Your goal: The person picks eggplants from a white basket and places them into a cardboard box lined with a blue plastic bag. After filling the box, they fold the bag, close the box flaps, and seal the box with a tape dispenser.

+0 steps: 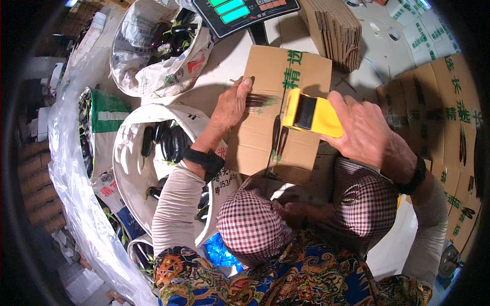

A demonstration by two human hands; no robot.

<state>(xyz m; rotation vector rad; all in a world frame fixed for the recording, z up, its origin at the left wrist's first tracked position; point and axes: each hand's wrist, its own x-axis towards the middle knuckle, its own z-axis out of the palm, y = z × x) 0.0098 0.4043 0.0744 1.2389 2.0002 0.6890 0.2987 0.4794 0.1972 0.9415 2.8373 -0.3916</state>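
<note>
A cardboard box (252,145) with printed green characters and dark eggplant pictures lies before me, above my knees. My left hand (231,101) grips its left edge, the thumb on top. In my right hand (358,126) is a yellow tape dispenser (325,119) with a black middle part. The dispenser's left end is over the box's centre seam, right of the printed eggplants. Whether tape sticks to the seam cannot be made out.
Left stand a white fabric-lined tub (128,143) and a sack-lined basket (126,49), both holding eggplants. A digital scale display (245,11) is at the top, beside stacked flat cardboard (333,34). Printed cartons (440,91) stand right. Blue plastic (220,250) lies by my left knee.
</note>
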